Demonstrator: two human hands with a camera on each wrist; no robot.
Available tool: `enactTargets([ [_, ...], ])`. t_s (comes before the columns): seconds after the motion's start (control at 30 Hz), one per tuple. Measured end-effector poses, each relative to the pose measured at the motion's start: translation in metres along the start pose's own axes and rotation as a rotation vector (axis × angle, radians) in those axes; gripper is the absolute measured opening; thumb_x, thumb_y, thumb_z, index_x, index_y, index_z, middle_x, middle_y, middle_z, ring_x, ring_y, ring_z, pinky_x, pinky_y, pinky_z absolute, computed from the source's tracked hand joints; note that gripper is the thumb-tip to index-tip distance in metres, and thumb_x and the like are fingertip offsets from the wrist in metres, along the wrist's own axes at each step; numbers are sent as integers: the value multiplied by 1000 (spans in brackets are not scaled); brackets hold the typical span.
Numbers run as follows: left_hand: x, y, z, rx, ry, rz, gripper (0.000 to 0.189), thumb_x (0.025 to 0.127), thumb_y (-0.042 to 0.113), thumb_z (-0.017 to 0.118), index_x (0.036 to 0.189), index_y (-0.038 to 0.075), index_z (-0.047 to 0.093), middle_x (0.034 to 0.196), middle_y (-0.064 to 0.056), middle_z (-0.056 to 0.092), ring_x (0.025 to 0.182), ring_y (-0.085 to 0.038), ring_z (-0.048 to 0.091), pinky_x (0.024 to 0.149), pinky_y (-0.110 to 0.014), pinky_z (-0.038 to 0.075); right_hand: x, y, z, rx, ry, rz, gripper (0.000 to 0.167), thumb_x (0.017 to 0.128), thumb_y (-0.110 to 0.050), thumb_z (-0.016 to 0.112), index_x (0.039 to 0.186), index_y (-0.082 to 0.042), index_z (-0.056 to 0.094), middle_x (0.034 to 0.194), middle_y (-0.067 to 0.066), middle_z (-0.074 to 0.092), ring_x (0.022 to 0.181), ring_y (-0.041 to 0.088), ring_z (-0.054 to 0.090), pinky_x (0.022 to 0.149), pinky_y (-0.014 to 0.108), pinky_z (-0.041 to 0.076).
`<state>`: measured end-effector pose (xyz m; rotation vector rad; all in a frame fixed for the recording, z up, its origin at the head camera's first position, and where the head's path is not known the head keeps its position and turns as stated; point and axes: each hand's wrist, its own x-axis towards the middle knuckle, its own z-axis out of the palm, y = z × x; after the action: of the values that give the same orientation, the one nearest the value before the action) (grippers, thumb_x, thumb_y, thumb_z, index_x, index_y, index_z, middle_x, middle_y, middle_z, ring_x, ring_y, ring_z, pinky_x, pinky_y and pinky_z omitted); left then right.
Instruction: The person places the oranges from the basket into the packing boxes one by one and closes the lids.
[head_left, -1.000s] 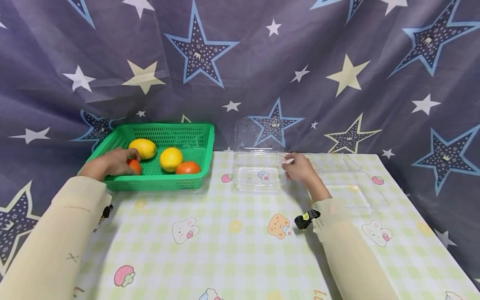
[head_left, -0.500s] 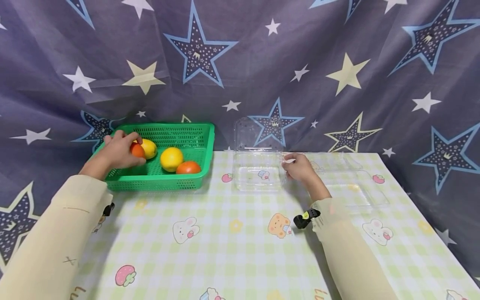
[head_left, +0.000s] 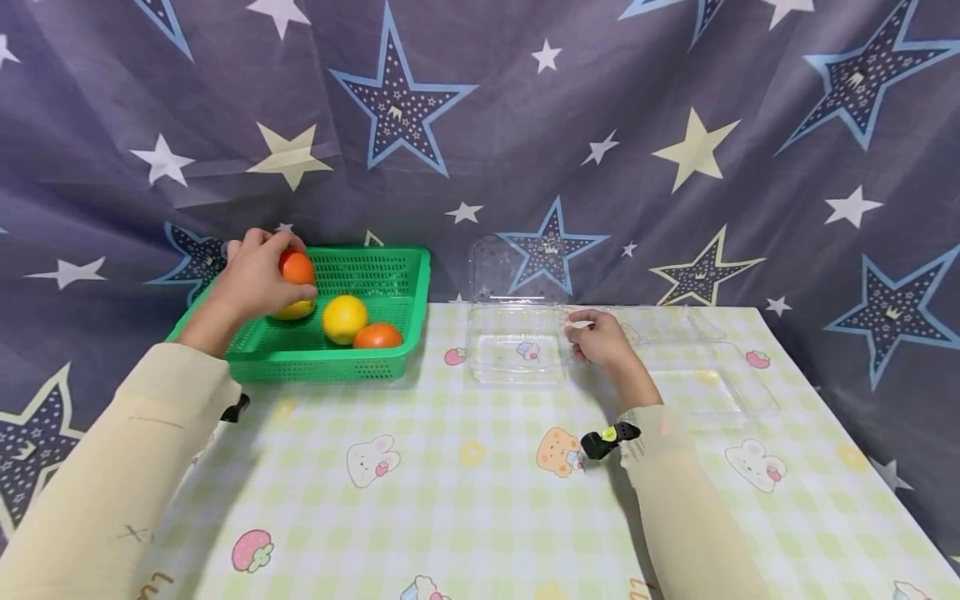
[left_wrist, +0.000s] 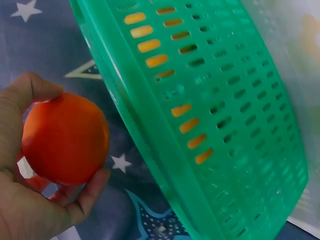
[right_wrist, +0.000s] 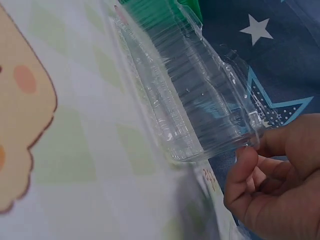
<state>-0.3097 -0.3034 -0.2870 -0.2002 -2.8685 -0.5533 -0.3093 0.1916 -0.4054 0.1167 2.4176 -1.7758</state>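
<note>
In the head view my left hand (head_left: 258,279) holds an orange-red tomato (head_left: 297,268) above the left side of the green basket (head_left: 315,367). The left wrist view shows thumb and fingers curled round the smooth tomato (left_wrist: 67,140), beside the basket's rim. Below it, partly covered by the hand, lies a lemon (head_left: 294,311). Another lemon (head_left: 345,319) and a second tomato (head_left: 378,336) lie in the basket's right half. My right hand (head_left: 600,337) pinches the right edge of a clear plastic clamshell box (head_left: 517,371), whose lid (head_left: 517,267) stands raised at the back.
More clear plastic boxes (head_left: 701,392) lie to the right of my right hand. A checked cloth with cartoon prints covers the table (head_left: 465,517). Directly behind the basket and boxes hangs a dark curtain (head_left: 480,125) with stars.
My left hand has lifted the tomato from the basket's front left corner, up and to the right, over the lemon. The right hand stays at the box's edge.
</note>
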Motion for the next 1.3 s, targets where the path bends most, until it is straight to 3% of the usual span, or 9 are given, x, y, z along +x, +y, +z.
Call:
enactTargets([
  [0.3,-4,30,10,-34,34,83,58,82,27,82,131,11,57,137,-27,38,113,-46,31,73,-58,46,1,3,1,68,-5,-2,42,104,-8,55,144,2,49,109,24,60,65,14,53,56,25,44],
  [0.5,1,55,28,-56,11,123,58,81,26,82,134,14,58,140,-23,39,114,-42,33,74,-57,48,0,6,-1,91,-14,-35,43,104,-9,55,146,0,49,110,22,59,69,16,54,58,25,45],
  [0.8,5,89,56,-86,3,207,58,80,20,82,134,17,59,141,-19,41,118,-41,34,78,-54,51,2,9,1,137,-10,-32,42,104,-6,56,145,3,49,97,12,57,65,13,52,55,22,45],
  [0.97,5,107,70,-49,-4,254,58,79,22,82,133,18,60,140,-16,42,118,-38,36,76,-52,55,3,10,4,149,-12,-22,43,104,-6,56,145,2,49,96,11,57,65,13,53,55,22,45],
  [1.17,8,134,78,102,15,385,57,79,25,79,133,18,61,140,-16,44,118,-38,38,72,-49,57,4,11,2,163,-14,-14,43,104,-7,56,145,1,48,100,14,57,65,14,52,55,22,45],
  [1.3,11,150,83,125,33,443,57,79,26,78,133,19,62,139,-14,45,118,-36,39,71,-46,57,5,12,2,165,-16,-11,42,104,-6,56,145,2,48,95,11,57,64,12,52,54,21,45],
])
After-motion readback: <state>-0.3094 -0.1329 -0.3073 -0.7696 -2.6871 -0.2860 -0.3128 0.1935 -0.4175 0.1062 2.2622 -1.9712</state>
